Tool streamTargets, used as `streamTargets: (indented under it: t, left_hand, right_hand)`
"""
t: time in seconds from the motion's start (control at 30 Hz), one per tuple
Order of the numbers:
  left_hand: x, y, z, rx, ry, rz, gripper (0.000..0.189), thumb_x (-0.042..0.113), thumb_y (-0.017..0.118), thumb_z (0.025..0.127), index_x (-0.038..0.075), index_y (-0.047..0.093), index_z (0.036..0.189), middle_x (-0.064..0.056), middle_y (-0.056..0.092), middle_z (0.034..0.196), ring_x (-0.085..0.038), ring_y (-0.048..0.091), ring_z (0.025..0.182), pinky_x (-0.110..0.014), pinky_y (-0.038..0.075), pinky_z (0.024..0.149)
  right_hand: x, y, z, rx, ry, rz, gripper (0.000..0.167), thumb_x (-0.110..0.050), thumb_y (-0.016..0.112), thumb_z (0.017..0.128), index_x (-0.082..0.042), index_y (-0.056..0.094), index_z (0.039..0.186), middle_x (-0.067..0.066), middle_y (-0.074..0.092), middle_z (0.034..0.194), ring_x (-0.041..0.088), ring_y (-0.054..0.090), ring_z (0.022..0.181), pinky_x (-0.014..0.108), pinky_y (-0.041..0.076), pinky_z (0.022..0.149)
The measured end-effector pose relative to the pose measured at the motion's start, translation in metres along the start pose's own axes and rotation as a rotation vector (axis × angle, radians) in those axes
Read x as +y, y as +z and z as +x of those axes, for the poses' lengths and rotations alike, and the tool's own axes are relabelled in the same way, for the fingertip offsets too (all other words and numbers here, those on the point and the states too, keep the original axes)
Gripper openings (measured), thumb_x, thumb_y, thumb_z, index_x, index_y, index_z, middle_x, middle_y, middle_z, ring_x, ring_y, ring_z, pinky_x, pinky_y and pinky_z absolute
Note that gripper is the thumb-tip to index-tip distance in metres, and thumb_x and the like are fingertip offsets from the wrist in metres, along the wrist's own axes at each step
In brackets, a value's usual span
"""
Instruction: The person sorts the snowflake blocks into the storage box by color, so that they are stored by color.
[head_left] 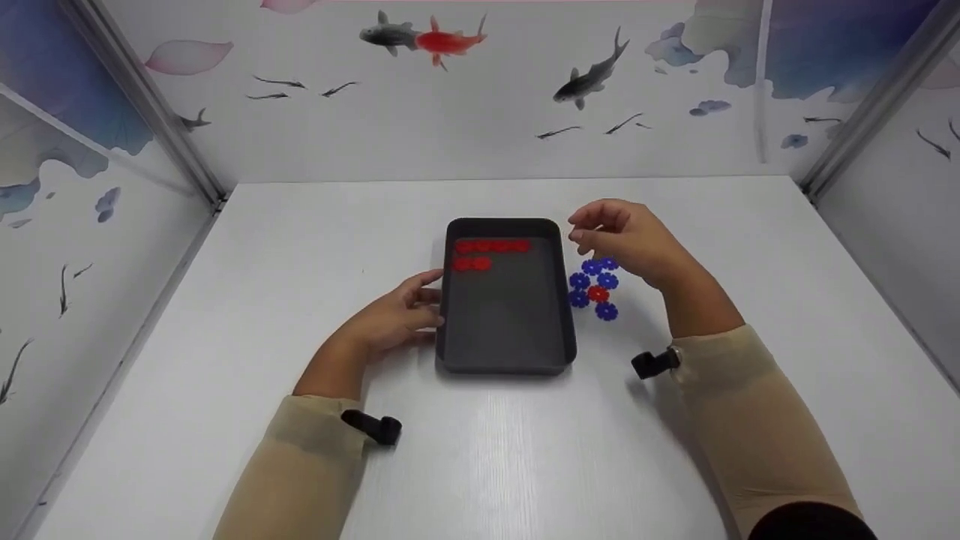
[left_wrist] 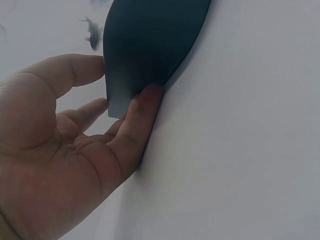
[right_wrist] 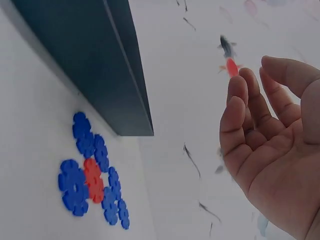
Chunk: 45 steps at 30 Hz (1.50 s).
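A dark grey rectangular tray (head_left: 506, 322) lies on the table, with a row of several red flower-shaped discs (head_left: 492, 246) along its far end and two more red discs (head_left: 472, 264) below them at the left. My left hand (head_left: 394, 315) touches the tray's left side with its fingertips, as the left wrist view also shows. My right hand (head_left: 626, 236) is raised past the tray's far right corner, fingers loosely bent with nothing between them. Beneath and in front of it lie several blue flower-shaped discs (head_left: 606, 310) around one red disc (head_left: 598, 293).
The white table (head_left: 480, 457) is bounded by a back wall (head_left: 480, 127) and side panels printed with fish and petals. The loose discs lie close to the tray's right wall.
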<state>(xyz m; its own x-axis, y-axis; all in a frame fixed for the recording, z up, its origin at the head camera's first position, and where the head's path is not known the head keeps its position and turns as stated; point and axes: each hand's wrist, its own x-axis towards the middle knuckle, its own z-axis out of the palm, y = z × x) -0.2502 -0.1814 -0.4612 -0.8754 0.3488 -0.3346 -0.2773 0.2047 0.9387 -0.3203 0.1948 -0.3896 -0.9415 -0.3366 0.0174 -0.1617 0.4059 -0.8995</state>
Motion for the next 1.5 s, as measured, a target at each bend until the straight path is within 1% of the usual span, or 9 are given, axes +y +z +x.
streamTargets:
  t: [0.2, 0.33, 0.43, 0.5, 0.7, 0.9, 1.0, 1.23, 1.5]
  left_hand:
    - [-0.001, 0.001, -0.001, -0.007, -0.001, 0.005, 0.084, 0.005, 0.064, 0.096, 0.034, 0.032, 0.168, -0.009, 0.046, 0.161, -0.030, 0.058, 0.141, -0.051, 0.050, 0.120]
    - [0.000, 0.000, -0.003, -0.007, -0.011, 0.000, 0.085, 0.005, 0.065, 0.096, 0.036, 0.032, 0.168, -0.007, 0.046, 0.160, -0.030, 0.058, 0.141, -0.049, 0.051, 0.119]
    - [0.000, -0.001, -0.003, -0.003, -0.014, -0.007, 0.085, 0.005, 0.065, 0.096, 0.036, 0.032, 0.168, -0.007, 0.046, 0.160, -0.030, 0.058, 0.141, -0.049, 0.051, 0.119]
    - [-0.001, -0.001, -0.003, -0.003, -0.011, -0.012, 0.085, 0.004, 0.065, 0.096, 0.035, 0.032, 0.168, -0.008, 0.046, 0.160, -0.030, 0.058, 0.140, -0.049, 0.051, 0.118]
    - [0.000, -0.001, -0.002, -0.013, 0.001, -0.004, 0.085, 0.004, 0.064, 0.096, 0.034, 0.031, 0.169, -0.010, 0.045, 0.161, -0.030, 0.059, 0.139, -0.049, 0.052, 0.117]
    - [0.000, -0.001, -0.001, -0.009, -0.001, -0.007, 0.085, 0.003, 0.065, 0.096, 0.034, 0.032, 0.168, -0.008, 0.047, 0.160, -0.030, 0.059, 0.139, -0.048, 0.052, 0.118]
    - [0.000, -0.001, -0.001, -0.012, -0.004, -0.011, 0.085, 0.003, 0.065, 0.096, 0.035, 0.032, 0.168, -0.007, 0.047, 0.160, -0.029, 0.059, 0.139, -0.048, 0.051, 0.119]
    - [0.002, -0.002, -0.001, -0.012, -0.010, -0.025, 0.085, 0.003, 0.065, 0.097, 0.035, 0.031, 0.168, -0.007, 0.045, 0.161, -0.029, 0.058, 0.140, -0.048, 0.052, 0.118]
    - [0.000, -0.001, 0.001, -0.020, -0.007, -0.027, 0.084, 0.002, 0.063, 0.097, 0.034, 0.031, 0.168, -0.007, 0.045, 0.161, -0.029, 0.057, 0.142, -0.048, 0.051, 0.119]
  right_hand:
    - [0.016, -0.013, -0.005, -0.019, 0.071, -0.042, 0.032, -0.035, 0.073, 0.102, -0.017, 0.072, 0.128, 0.006, 0.071, 0.116, 0.022, 0.072, 0.101, 0.031, 0.063, 0.090]
    - [0.026, -0.019, -0.008, -0.038, 0.114, -0.057, 0.033, -0.033, 0.073, 0.103, -0.015, 0.071, 0.130, 0.006, 0.068, 0.117, 0.027, 0.071, 0.106, 0.033, 0.063, 0.093]
    - [0.033, -0.020, -0.007, -0.053, 0.162, -0.103, 0.035, -0.032, 0.072, 0.103, -0.015, 0.069, 0.134, 0.007, 0.066, 0.120, 0.033, 0.068, 0.112, 0.033, 0.063, 0.093]
    - [0.039, -0.021, -0.005, -0.066, 0.199, -0.133, 0.038, -0.032, 0.072, 0.102, -0.016, 0.068, 0.136, 0.008, 0.065, 0.121, 0.033, 0.067, 0.113, 0.033, 0.062, 0.094]
    - [0.058, -0.027, -0.003, -0.082, 0.262, -0.180, 0.040, -0.034, 0.075, 0.101, -0.017, 0.069, 0.136, 0.006, 0.065, 0.116, 0.026, 0.065, 0.104, 0.030, 0.060, 0.085]
    - [0.075, -0.031, -0.004, -0.162, 0.310, -0.222, 0.039, -0.036, 0.079, 0.097, -0.020, 0.072, 0.131, 0.003, 0.064, 0.108, 0.023, 0.057, 0.097, 0.028, 0.055, 0.078]
    - [0.079, -0.030, -0.003, -0.193, 0.320, -0.256, 0.040, -0.036, 0.081, 0.094, -0.021, 0.073, 0.130, 0.002, 0.062, 0.106, 0.023, 0.055, 0.098, 0.028, 0.052, 0.079]
    - [0.076, -0.022, -0.001, -0.230, 0.300, -0.383, 0.038, -0.039, 0.086, 0.089, -0.022, 0.075, 0.122, 0.000, 0.059, 0.089, 0.022, 0.053, 0.089, 0.034, 0.044, 0.075]
    - [0.075, -0.015, 0.001, -0.238, 0.322, -0.487, 0.039, -0.043, 0.085, 0.090, -0.022, 0.075, 0.121, 0.003, 0.061, 0.096, 0.023, 0.054, 0.094, 0.035, 0.045, 0.076]
